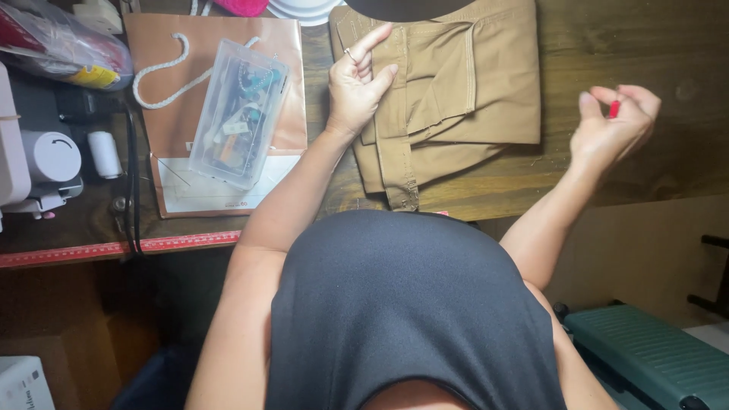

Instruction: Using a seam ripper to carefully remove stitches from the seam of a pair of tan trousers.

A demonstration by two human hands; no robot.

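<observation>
My left hand [358,85] rests on the left edge of a folded tan garment [463,91] lying on the dark wooden table [607,45]; its index finger points up, a ring shows on one finger, and it holds nothing. My right hand [613,121] hovers above the table to the right of the garment, fingers curled around a small red object [613,109]. What the red object is cannot be made out.
A brown paper bag [163,99] with rope handles lies left of the garment, a clear plastic case [237,114] of small items on top. A white sewing machine [38,163] and thread spool [104,154] stand far left. A red measuring tape [114,247] lines the table edge. A teal suitcase [645,364] sits lower right.
</observation>
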